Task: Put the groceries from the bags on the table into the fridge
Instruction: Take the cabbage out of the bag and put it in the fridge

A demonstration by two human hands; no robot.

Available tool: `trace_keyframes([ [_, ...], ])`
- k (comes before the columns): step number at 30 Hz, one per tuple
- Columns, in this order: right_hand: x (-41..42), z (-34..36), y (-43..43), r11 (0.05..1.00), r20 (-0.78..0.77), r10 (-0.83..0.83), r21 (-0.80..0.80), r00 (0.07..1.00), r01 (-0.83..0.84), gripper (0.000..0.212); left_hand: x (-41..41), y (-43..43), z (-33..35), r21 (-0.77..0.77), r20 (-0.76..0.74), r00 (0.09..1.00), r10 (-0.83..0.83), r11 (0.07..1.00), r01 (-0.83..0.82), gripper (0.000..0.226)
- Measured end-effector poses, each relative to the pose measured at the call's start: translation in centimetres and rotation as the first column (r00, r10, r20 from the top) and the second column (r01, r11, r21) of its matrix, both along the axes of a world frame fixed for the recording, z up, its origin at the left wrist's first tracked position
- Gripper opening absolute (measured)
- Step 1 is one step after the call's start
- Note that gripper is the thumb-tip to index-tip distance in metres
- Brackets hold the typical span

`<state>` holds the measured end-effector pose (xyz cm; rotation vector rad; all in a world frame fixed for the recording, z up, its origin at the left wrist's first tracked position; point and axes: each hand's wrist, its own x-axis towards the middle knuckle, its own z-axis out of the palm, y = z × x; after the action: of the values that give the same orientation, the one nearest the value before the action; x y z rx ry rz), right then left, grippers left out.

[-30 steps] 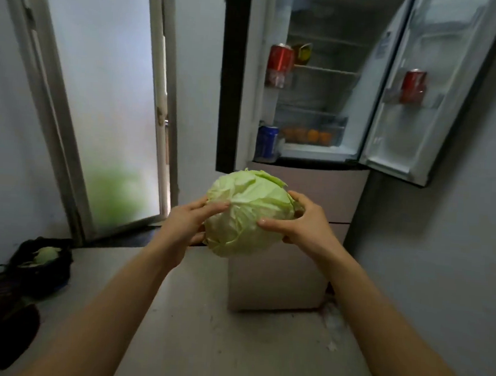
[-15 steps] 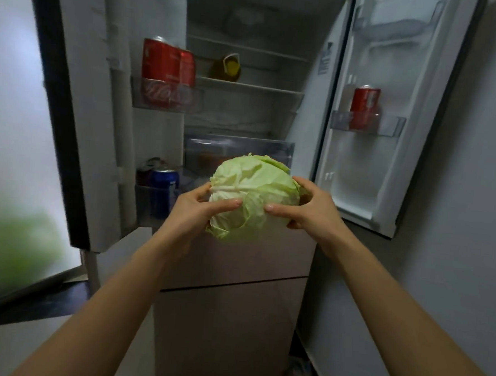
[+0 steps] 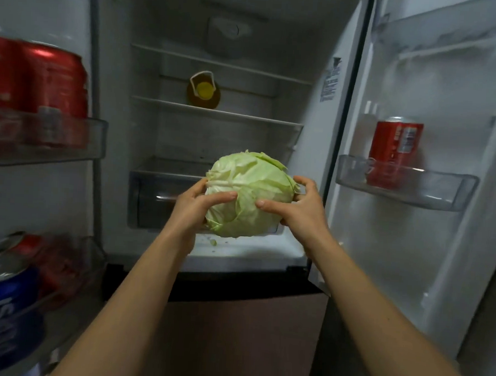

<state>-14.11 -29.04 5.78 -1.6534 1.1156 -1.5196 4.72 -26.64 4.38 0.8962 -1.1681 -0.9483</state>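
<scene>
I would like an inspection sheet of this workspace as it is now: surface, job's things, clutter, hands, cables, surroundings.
Surface: white fridge floor, with a small green scrap on it.
Job's things: cabbage, in front of the drawer; contact with the floor unclear.
Clutter: yellow-capped bottle on a shelf; red cans and blue can in left door bins; lone red can in a right door bin.
Hands: left hand and right hand grip the cabbage from either side.
Cables: nothing seen.
Surroundings: both doors open; brown panel below.
</scene>
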Motion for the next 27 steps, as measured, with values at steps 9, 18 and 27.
trace_keyframes([
  [9,2.7,1.2,-16.6,0.987,0.152,-0.120,-0.088,0.981,0.134,0.076,1.7,-18.4,2.9,-0.059,0.016,1.000,0.006,0.998,-0.005,0.042],
  [18,4.8,3.4,-30.3,0.939,0.205,-0.327,-0.035,0.923,0.341,0.077,2.0,-33.6,6.8,0.127,0.036,0.997,-0.066,0.990,0.061,0.071],
  [27,4.3,6.0,-38.9,0.873,-0.116,-0.485,-0.022,0.867,0.486,0.073,-0.3,-43.6,8.4,0.196,0.049,0.993,-0.106,0.976,0.094,0.014],
])
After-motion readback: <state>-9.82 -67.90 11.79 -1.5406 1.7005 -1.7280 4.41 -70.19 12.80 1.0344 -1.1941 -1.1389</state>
